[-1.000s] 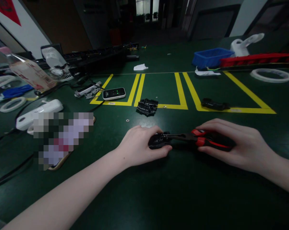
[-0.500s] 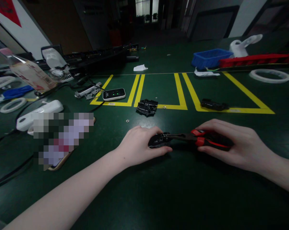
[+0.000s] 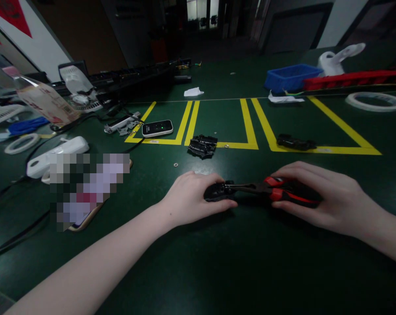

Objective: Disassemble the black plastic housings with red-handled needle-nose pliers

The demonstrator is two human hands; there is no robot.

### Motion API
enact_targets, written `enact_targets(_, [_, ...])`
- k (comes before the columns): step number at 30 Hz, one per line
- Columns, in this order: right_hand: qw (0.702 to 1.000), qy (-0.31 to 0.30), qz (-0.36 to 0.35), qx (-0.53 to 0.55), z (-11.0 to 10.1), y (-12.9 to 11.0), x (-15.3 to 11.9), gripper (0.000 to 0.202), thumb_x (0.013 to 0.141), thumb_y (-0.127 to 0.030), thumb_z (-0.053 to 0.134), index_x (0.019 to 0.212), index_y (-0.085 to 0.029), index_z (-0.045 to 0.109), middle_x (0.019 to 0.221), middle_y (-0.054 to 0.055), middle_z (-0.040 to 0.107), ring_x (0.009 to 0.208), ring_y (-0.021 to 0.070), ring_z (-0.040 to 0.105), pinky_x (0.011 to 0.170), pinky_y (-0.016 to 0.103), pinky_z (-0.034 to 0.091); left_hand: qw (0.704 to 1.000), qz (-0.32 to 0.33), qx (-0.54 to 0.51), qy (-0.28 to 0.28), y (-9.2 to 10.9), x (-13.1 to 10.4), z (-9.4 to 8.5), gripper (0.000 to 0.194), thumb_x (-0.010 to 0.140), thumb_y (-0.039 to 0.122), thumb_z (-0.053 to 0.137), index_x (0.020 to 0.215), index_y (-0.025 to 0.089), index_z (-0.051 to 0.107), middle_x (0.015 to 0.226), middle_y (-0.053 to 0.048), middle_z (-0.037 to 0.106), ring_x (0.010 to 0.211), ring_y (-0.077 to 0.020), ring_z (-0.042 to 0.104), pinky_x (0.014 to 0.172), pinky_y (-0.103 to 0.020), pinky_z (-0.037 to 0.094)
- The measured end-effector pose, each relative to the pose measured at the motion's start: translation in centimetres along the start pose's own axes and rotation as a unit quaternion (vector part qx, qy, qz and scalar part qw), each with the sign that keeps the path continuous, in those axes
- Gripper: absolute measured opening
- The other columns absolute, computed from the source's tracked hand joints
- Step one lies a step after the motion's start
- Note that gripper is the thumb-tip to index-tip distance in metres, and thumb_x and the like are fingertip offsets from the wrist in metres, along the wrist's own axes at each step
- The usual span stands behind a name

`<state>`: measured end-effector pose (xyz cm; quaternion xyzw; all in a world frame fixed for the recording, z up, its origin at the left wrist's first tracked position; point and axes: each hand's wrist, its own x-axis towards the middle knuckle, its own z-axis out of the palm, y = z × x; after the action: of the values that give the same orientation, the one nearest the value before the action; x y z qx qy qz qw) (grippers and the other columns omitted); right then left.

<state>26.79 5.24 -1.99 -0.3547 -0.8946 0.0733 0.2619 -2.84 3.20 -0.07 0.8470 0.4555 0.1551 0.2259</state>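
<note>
A small black part (image 3: 216, 192) lies between the thumb and fingers of my left hand (image 3: 193, 197), low over the green table (image 3: 198, 271). My right hand (image 3: 329, 199) is wrapped round the red and black handles of the pliers (image 3: 278, 192). Their long jaws point left and meet the right end of the part; whether the tips are closed on it is too small to tell. Beyond my left hand several black pieces (image 3: 203, 146) sit in a cluster at the yellow tape. Another black part (image 3: 295, 142) rests on the tape to the right.
On the left are a phone (image 3: 94, 210), a white device (image 3: 58, 157), cables and a bottle (image 3: 47, 103). A small black device (image 3: 157, 128) lies inside the tape. Farther back are a blue bin (image 3: 291, 78), a red strip (image 3: 355, 80) and a tape roll (image 3: 375, 101).
The view has shifted very slightly. Both hands keep their holds, and the pliers stay at the right end of the black part.
</note>
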Motion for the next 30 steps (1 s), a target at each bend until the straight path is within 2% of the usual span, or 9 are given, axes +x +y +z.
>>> enact_targets(7, [0.995,0.022,-0.058,-0.084,-0.33,-0.02,0.16,0.039,0.082,-0.047,0.066,0.115,-0.028,0.060,0.102,0.010,0.069,0.082,0.0303,0.069,0.062,0.045,0.059,1.000,0.012,-0.008,0.007,-0.26,-0.04,-0.06,0.041,0.089,0.055,0.061,0.110,0.021,0.069,0.095,-0.003,0.074,0.079,-0.0194,0.066,0.073,-0.031,0.046])
enact_targets(11, [0.992,0.013,-0.065,-0.109,-0.54,-0.43,0.28,0.039,0.083,-0.044,0.065,0.115,-0.026,0.056,0.103,0.011,0.068,0.082,0.0303,0.069,0.062,0.045,0.060,1.000,0.016,-0.017,0.003,-0.26,0.04,-0.14,0.041,0.089,0.056,0.060,0.106,0.020,0.070,0.090,-0.003,0.073,0.075,-0.0182,0.065,0.074,-0.032,0.047])
enact_targets(16, [0.991,0.010,-0.065,-0.114,-0.20,-0.32,0.13,0.036,0.084,-0.039,0.061,0.117,-0.024,0.056,0.105,0.012,0.067,0.084,0.0305,0.069,0.063,0.048,0.061,0.999,-0.023,-0.040,-0.001,-0.24,0.21,-0.12,0.045,0.083,0.060,0.065,0.100,0.019,0.069,0.086,-0.002,0.072,0.072,-0.0181,0.064,0.066,-0.030,0.045])
enact_targets(21, [0.992,0.002,-0.053,-0.113,0.03,-0.16,-0.08,0.050,0.085,-0.039,0.058,0.132,-0.027,0.049,0.109,0.012,0.064,0.087,0.0305,0.069,0.065,0.049,0.062,0.997,-0.061,-0.044,0.013,0.01,0.20,-0.02,0.048,0.079,0.065,0.067,0.087,0.017,0.068,0.075,-0.001,0.068,0.064,-0.0159,0.060,0.056,-0.027,0.038])
enact_targets(25, [0.993,0.000,-0.054,-0.103,0.01,-0.24,-0.02,0.041,0.083,-0.038,0.059,0.122,-0.027,0.053,0.106,0.012,0.063,0.083,0.0302,0.068,0.061,0.050,0.062,0.997,-0.067,-0.016,0.027,0.17,0.07,0.10,0.051,0.078,0.069,0.064,0.078,0.018,0.065,0.065,0.001,0.062,0.057,-0.0136,0.053,0.051,-0.025,0.031])
enact_targets(30, [0.990,0.012,-0.064,-0.127,0.07,-0.31,0.14,0.036,0.082,-0.037,0.059,0.117,-0.027,0.054,0.103,0.012,0.063,0.080,0.0312,0.067,0.058,0.050,0.060,0.998,-0.052,-0.002,0.028,0.12,0.10,0.05,0.051,0.078,0.069,0.063,0.070,0.018,0.058,0.061,0.002,0.057,0.054,-0.0122,0.049,0.053,-0.025,0.030])
